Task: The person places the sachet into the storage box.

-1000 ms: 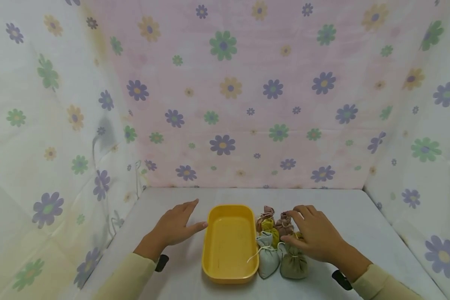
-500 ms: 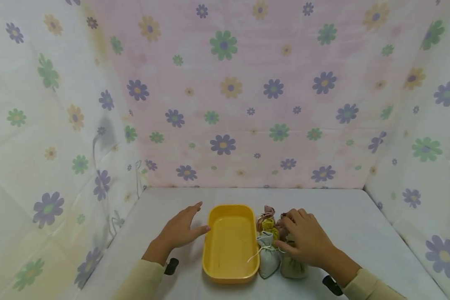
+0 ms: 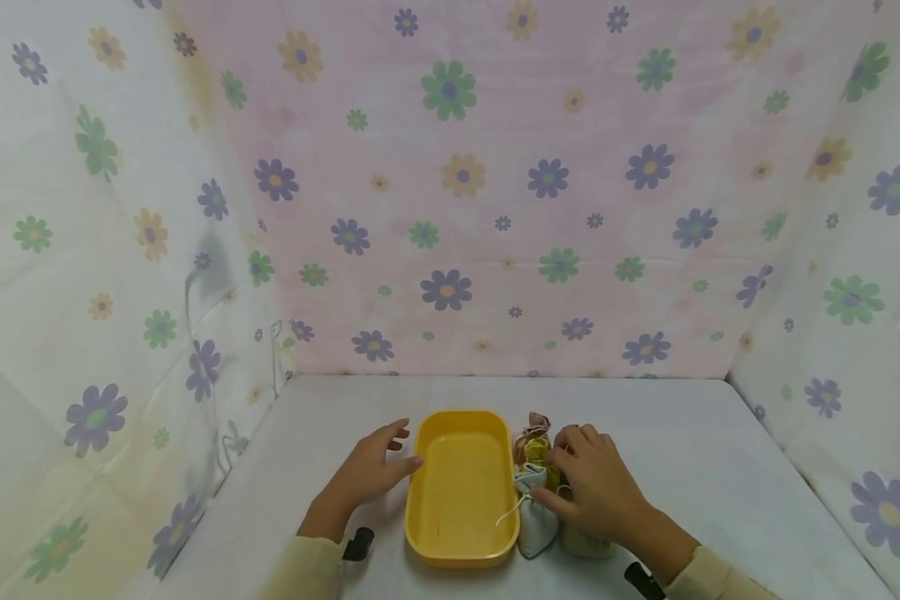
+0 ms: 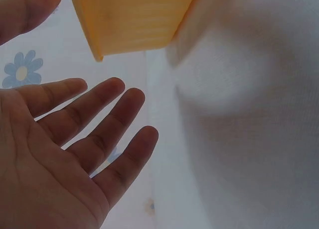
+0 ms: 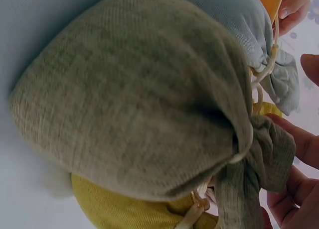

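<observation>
My left hand (image 3: 366, 477) hovers at the left rim of the yellow tray (image 3: 411, 525), thumb reaching over the rim and fingers spread, holding nothing. My right hand (image 3: 602, 490) is over a cluster of drawstring pouches right of the tray, thumb apart from the fingers. Its thumb overlaps the neck of the light blue pouch (image 3: 537, 533) in the head view. In the right wrist view, its fingers (image 5: 304, 142) show behind the tied neck of the olive pouch (image 5: 134, 94). A mustard pouch (image 3: 536, 452) and a pinkish one (image 3: 537, 423) stand farther back; the hand hides others.
A white cloth covers the table (image 3: 690, 450). Flowered fabric (image 3: 487, 250) hangs at the back and both sides. In the right wrist view, another yellow pouch (image 5: 119, 209) lies beside the olive one.
My right hand has moved left and slightly toward me over the pouches, covering more of the olive one. My left hand has shifted right, closer to the tray. Tray and pouches look unmoved.
</observation>
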Tool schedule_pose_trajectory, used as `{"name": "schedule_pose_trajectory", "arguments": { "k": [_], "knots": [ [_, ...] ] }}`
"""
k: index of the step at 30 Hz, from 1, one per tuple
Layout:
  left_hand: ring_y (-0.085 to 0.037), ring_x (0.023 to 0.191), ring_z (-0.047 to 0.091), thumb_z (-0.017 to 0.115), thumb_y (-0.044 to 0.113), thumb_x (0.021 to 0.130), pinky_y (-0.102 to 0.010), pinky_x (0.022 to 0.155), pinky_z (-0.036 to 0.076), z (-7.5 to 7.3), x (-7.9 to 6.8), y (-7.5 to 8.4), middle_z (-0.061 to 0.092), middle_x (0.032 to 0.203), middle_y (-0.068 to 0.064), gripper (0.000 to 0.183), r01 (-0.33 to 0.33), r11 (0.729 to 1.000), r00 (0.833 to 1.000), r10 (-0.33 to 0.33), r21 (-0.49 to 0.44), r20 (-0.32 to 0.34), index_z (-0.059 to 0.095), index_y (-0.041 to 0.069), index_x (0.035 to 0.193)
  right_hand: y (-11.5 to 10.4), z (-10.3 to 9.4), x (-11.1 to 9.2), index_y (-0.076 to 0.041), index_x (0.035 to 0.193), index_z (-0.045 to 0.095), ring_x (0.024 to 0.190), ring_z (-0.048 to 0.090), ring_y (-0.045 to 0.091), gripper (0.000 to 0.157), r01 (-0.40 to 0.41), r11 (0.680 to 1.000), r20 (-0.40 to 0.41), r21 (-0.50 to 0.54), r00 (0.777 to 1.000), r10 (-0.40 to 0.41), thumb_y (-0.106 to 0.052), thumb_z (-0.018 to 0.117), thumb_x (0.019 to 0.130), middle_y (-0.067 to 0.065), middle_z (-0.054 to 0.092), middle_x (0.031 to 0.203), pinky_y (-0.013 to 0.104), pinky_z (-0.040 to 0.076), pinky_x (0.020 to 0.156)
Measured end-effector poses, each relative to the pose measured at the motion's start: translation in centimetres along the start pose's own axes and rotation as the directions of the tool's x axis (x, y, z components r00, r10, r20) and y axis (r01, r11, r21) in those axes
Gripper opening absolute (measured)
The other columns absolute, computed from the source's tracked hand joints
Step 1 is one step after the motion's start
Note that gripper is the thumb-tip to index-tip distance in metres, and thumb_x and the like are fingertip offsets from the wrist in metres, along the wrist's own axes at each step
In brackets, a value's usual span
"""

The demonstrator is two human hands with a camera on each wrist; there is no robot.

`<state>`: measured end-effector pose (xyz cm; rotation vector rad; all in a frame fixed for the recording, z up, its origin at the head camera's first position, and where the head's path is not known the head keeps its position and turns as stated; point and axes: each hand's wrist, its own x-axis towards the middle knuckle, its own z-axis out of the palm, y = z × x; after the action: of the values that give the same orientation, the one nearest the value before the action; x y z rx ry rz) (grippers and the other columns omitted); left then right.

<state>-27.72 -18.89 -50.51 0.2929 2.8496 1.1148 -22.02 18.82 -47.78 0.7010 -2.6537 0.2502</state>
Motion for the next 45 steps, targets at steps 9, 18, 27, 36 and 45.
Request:
{"name": "schedule_pose_trajectory", "arguments": {
  "k": [9, 18, 27, 36, 45],
  "knots": [
    [-0.023, 0.123, 0.063, 0.073, 0.039, 0.095, -0.054, 0.105, 0.054, 1.2, 0.1, -0.6, 0.068, 0.133, 0.002, 0.056, 0.012, 0.998, 1.0, -0.012, -0.057, -0.001, 0.059, 0.02, 0.145, -0.7, 0.4, -0.2, -0.032, 0.101, 0.075, 0.099, 0.047, 0.009, 0.03, 0.019, 0.997, -0.045, 0.079, 0.999, -0.015, -0.059, 0.077, 0.087, -0.014, 0.057, 0.108, 0.039, 0.045, 0.088],
    [-0.021, 0.115, 0.067, 0.074, 0.031, 0.095, -0.047, 0.097, 0.06, 1.5, 0.1, -0.9, 0.068, 0.134, -0.002, 0.054, 0.015, 0.978, 1.0, -0.015, -0.207, 0.003, 0.06, 0.018, 0.145, -1.0, 0.7, -0.3, -0.033, 0.101, 0.076, 0.098, 0.055, 0.005, 0.019, 0.037, 0.992, -0.111, 0.12, 0.994, -0.024, -0.048, 0.079, 0.089, -0.02, 0.072, 0.101, 0.039, 0.045, 0.087],
    [-0.027, 0.121, 0.065, 0.073, 0.024, 0.096, -0.038, 0.085, 0.065, 2.1, 0.3, -1.7, 0.061, 0.144, -0.012, 0.057, 0.063, 0.884, 0.997, -0.032, -0.463, 0.074, 0.055, 0.014, 0.149, -0.8, 0.9, -0.9, -0.035, 0.101, 0.076, 0.086, 0.05, -0.005, 0.018, 0.094, 0.976, -0.207, 0.196, 0.977, -0.053, -0.042, 0.084, 0.086, -0.029, 0.068, 0.096, 0.035, 0.044, 0.083],
    [-0.036, 0.133, 0.059, 0.072, 0.022, 0.097, -0.043, 0.087, 0.064, 2.4, 0.2, -2.3, 0.052, 0.154, -0.013, 0.057, 0.098, 0.789, 0.992, -0.031, -0.607, 0.12, 0.055, 0.017, 0.151, -0.7, 0.6, -1.5, -0.036, 0.101, 0.075, 0.088, 0.051, -0.005, 0.017, 0.136, 0.956, -0.251, 0.259, 0.965, -0.069, -0.034, 0.084, 0.087, -0.033, 0.066, 0.095, 0.037, 0.042, 0.084],
    [-0.027, 0.127, 0.063, 0.075, 0.034, 0.095, -0.043, 0.091, 0.063, 2.8, 0.4, -3.7, 0.055, 0.153, -0.012, 0.06, 0.161, 0.719, 0.984, -0.065, -0.676, 0.165, 0.055, 0.022, 0.151, -0.6, -0.1, -1.1, -0.033, 0.103, 0.074, 0.091, 0.058, -0.001, 0.018, 0.207, 0.934, -0.3, 0.29, 0.947, -0.117, -0.029, 0.084, 0.088, -0.026, 0.069, 0.097, 0.033, 0.041, 0.086]
  ]
}}
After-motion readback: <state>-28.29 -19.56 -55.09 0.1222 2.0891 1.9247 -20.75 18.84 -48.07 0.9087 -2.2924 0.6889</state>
